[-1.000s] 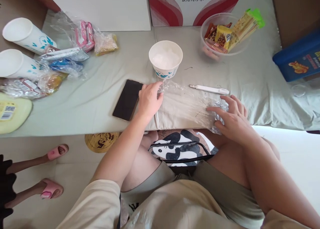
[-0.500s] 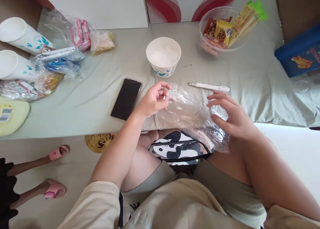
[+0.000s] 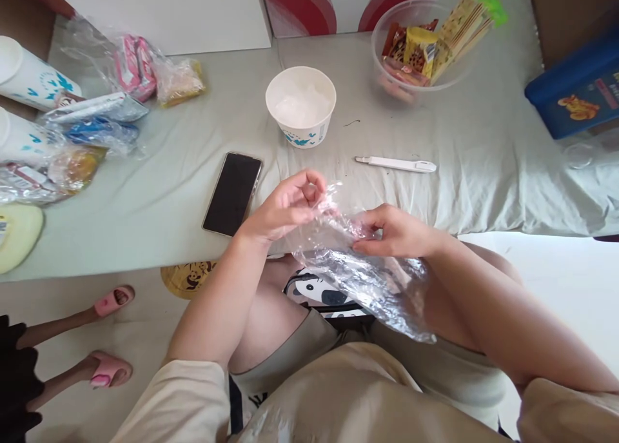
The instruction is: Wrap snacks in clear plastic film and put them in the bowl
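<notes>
A clear plastic bag (image 3: 367, 275) hangs over my lap at the table's front edge. My left hand (image 3: 285, 204) pinches its top edge between thumb and fingers. My right hand (image 3: 394, 231) is closed on the same top edge a little to the right, the two hands close together. The bag droops down toward my knees. A black phone (image 3: 232, 193) lies on the grey-green cloth just left of my left hand. A white paper bowl (image 3: 300, 106) with something white in it stands behind my hands, and a white pen-like tool (image 3: 395, 164) lies to its right.
Wrapped snacks (image 3: 97, 117) and paper cups (image 3: 29, 78) crowd the left side. A clear tub of snacks (image 3: 420, 46) stands at the back right, a blue box (image 3: 578, 91) at far right. Another person's feet in pink slippers (image 3: 109, 336) are on the floor at lower left.
The bag has been lifted off the table toward my lap. My right hand went from open on the plastic to pinching its edge near my left hand.
</notes>
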The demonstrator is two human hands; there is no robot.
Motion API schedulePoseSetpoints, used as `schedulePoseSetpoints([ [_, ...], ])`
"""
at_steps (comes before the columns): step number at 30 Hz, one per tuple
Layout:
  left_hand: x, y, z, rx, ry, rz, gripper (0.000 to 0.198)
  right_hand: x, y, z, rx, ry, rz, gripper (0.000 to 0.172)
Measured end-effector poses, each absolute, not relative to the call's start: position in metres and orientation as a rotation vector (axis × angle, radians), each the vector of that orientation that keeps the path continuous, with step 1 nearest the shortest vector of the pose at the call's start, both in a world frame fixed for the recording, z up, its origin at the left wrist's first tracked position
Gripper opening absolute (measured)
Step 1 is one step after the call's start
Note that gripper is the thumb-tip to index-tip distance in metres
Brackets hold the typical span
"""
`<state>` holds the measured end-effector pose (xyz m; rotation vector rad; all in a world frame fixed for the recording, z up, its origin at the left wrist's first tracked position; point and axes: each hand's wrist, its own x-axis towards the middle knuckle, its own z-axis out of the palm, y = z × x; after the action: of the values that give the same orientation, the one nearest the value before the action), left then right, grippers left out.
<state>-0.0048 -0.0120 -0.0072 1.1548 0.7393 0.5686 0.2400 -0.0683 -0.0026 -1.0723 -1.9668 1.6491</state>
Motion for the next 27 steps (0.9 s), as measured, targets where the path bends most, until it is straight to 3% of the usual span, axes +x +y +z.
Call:
schedulePoseSetpoints([
  [4,0.001,-0.004,-0.007,1.058,0.984,0.833,0.057,0.236,-0.073,-0.001,-1.115,-1.715,1.560,0.021],
  [7,0.006,-0.003,-0.008,1.061,0.978,0.783,0.071,0.234,-0.072,-0.001,-1.303,-1.445,1.424,0.024],
  [12,0.020,-0.016,-0.022,0.931,0.757,0.501,0.050,0.232,-0.071,-0.001,-1.455,-1.284,1.235,0.026],
  [17,0.025,-0.017,-0.027,0.927,0.906,0.543,0.018,0.234,-0.071,-0.006,-1.364,-1.212,1.287,0.022],
  [27,0.014,-0.011,-0.025,1.026,0.900,0.586,0.030,0.234,-0.071,-0.017,-1.315,-1.123,1.215,0.012],
])
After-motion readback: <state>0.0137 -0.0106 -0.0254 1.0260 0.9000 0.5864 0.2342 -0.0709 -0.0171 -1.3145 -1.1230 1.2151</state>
